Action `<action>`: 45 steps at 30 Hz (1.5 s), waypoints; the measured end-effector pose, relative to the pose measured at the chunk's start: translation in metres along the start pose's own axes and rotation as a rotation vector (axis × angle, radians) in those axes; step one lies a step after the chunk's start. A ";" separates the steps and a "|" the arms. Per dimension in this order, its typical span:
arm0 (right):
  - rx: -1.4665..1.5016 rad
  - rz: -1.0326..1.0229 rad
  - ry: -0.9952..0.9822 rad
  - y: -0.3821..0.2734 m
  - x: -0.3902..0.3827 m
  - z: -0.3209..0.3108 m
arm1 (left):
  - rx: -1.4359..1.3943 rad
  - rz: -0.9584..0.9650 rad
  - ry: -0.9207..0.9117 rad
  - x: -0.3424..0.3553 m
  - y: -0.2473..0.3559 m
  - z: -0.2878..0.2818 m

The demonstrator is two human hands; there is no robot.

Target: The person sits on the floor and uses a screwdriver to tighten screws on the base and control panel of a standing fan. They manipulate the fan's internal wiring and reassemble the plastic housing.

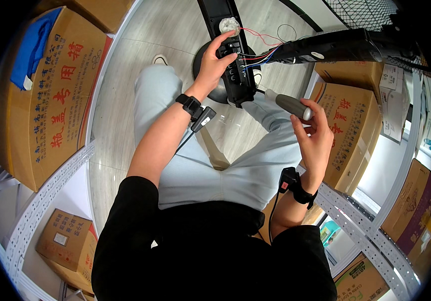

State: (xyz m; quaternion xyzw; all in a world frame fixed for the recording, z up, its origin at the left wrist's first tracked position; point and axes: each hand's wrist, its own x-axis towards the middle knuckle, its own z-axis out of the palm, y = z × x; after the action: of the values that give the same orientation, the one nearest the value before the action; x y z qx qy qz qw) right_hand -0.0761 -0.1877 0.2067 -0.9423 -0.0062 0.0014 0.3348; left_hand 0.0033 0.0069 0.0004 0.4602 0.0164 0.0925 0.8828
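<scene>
A long black plastic housing with open compartments stands upright between my knees. My left hand grips its left edge, with the thumb across the front. The left index finger reaches up to a round clear dish on the housing; my other left fingers are mostly hidden. Red, white, blue and black wires run from the housing to a long black part at the right. In my right hand is a screwdriver with a grey handle, held by its end. Its shaft points left to the housing's lower end.
Under the housing is a round black base on the grey floor. Metal shelves flank me, with cardboard boxes at left and right. A blue cloth lies on the left box. Black mesh is at the far right.
</scene>
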 end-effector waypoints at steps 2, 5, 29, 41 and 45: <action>-0.040 0.062 -0.002 0.000 0.000 0.000 | -0.024 0.003 -0.001 0.000 0.000 0.001; -0.197 0.200 -0.005 0.001 0.003 0.002 | -0.015 0.003 -0.013 0.000 -0.001 0.000; -0.108 -0.037 0.114 0.002 0.006 0.006 | 0.013 0.010 -0.016 -0.001 0.001 0.002; -0.236 0.190 0.059 0.014 0.009 0.005 | 0.013 0.007 -0.022 -0.002 0.003 0.004; -0.130 0.064 0.000 0.005 0.005 0.002 | -0.013 0.002 -0.024 -0.002 0.003 0.002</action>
State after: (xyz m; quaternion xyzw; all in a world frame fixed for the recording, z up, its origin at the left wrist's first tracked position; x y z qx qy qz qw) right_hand -0.0715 -0.1902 0.2027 -0.9617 0.0237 0.0119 0.2728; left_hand 0.0011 0.0069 0.0042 0.4554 0.0049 0.0881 0.8859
